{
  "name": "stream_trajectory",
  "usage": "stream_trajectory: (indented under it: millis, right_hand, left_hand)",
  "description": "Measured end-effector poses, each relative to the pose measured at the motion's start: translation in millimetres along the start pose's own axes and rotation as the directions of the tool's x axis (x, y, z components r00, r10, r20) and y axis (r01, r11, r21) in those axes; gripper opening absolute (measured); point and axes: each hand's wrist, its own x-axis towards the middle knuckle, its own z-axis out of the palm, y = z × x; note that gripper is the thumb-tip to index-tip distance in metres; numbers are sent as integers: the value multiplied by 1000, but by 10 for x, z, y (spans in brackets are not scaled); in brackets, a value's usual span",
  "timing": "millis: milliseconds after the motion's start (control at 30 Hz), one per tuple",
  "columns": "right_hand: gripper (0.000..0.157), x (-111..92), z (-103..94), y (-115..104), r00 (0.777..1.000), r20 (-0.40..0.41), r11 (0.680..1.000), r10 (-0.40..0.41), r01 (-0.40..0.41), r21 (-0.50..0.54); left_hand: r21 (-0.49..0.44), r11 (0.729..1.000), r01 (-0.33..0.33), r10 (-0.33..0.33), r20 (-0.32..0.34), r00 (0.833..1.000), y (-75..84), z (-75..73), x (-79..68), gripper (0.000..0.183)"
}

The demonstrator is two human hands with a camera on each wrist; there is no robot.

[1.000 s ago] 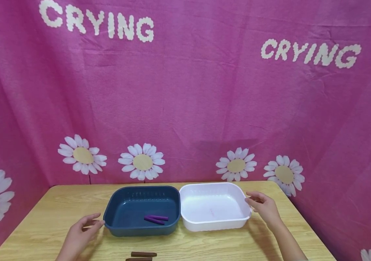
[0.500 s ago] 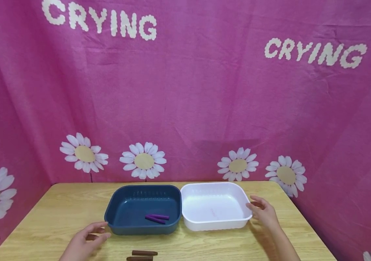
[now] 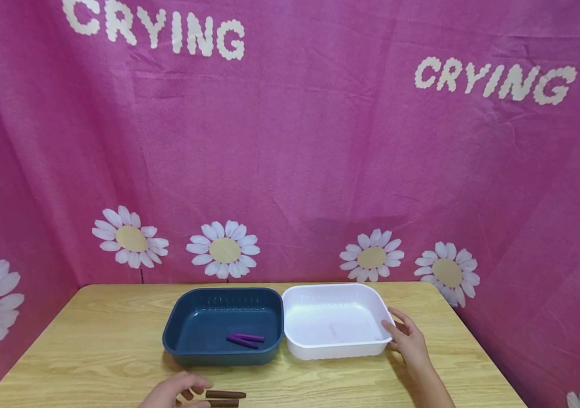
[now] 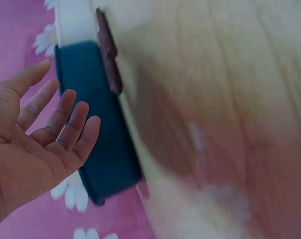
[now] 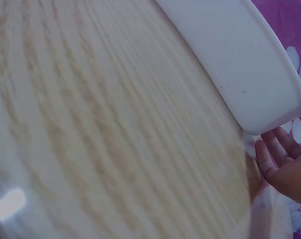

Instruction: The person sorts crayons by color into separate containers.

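Note:
In the head view my left hand [image 3: 177, 391] hovers at the table's front, fingers loosely spread beside two short brown crayon-like sticks [image 3: 226, 394]. The left wrist view shows that palm [image 4: 41, 149] with nothing in it. My right hand [image 3: 410, 345] holds the right end of a white plastic tray [image 3: 338, 351], thumb at the rim and fingers along the outer wall. In the right wrist view its fingers [image 5: 274, 149] are partly hidden behind the tray's end. A dark blue tray [image 3: 218, 359] stands against the white one, with two purple sticks [image 3: 245, 338] inside.
The trays stand side by side on a light wood table [image 3: 106, 323]. A pink cloth backdrop [image 3: 290, 141] with daisies and white lettering hangs behind and at both sides.
My left hand has left the blue tray's left side and moved right and nearer, to the brown sticks. My right hand has stayed at the white tray's end, its thumb now over the rim.

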Motion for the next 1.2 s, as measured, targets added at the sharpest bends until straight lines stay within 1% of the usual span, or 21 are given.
stream_trajectory:
  millis: [33,67,100,167,200,333,367,400,600,633,667,733,800,833,867,933,967,1067,1133,1167,1200]
  right_hand:
    - [56,-5,1,9,1000,-2,1000,3,-3,5]
    - [56,-8,3,18,1000,-3,1000,6,-5,10]
    - [56,-11,4,27,1000,-3,1000,9,-9,18]
    - [56,-16,8,44,1000,-1,999,18,-18,37]
    - [56,-18,9,53,1000,0,999,20,-20,45]
    - [57,-25,9,81,1000,10,997,13,-13,71]
    - [57,-27,9,86,1000,13,997,8,-9,76]
    - [58,-29,7,92,1000,16,997,7,-8,82]
    - [59,-31,1,117,999,32,993,4,-7,121]
    - [59,-31,1,120,999,32,992,3,-7,124]
    - [59,-31,0,124,1000,31,992,4,-8,126]
    - [59,-29,-2,130,1000,30,992,9,-13,128]
    - [60,-27,-2,132,1000,26,991,17,-21,134]
    - [60,-27,-1,131,1000,23,990,21,-24,137]
    - [60,-26,-2,131,1000,21,990,23,-26,141]
    - [59,-27,-3,132,1000,19,989,25,-27,145]
    - [59,-28,-5,133,1000,17,989,25,-27,147]
    - [57,-25,-6,139,1000,12,988,26,-27,149]
    - [58,-20,-7,140,1000,10,988,26,-27,150]
    - [58,-17,-7,141,1000,11,988,23,-25,150]
    - [59,-16,-6,142,1000,11,988,22,-23,150]
  left_hand:
    - [7,999,-49,49,29,998,-17,25,21,29]
    - [25,993,-119,117,49,992,-36,53,41,27]
    - [63,980,-190,185,67,980,-53,82,67,25]
    - [101,961,-256,246,101,964,-76,135,108,22]
    - [122,957,-263,252,101,963,-81,168,122,21]
    - [151,974,-170,154,115,981,-73,261,159,18]
    - [172,968,-185,167,114,979,-77,275,168,17]
    - [174,969,-175,156,118,981,-79,287,177,17]
    - [88,990,-106,86,199,976,-87,333,253,20]
    - [103,988,-116,92,212,973,-87,342,266,21]
    - [146,977,-153,118,223,968,-87,349,279,22]
    - [251,939,-235,173,244,954,-84,362,302,24]
    - [303,914,-268,196,248,949,-74,373,319,24]
    - [315,907,-280,208,245,947,-70,377,323,23]
    - [312,907,-284,213,243,946,-64,380,328,23]
    - [235,935,-266,213,226,951,-60,385,328,22]
    - [176,954,-242,202,219,955,-56,386,328,22]
    - [63,986,-154,137,216,967,-39,391,328,23]
    - [6,997,-80,77,210,975,-22,394,321,24]
    - [-2,999,-43,43,204,978,-5,398,319,24]
    - [15,1000,-18,15,194,981,10,404,315,24]
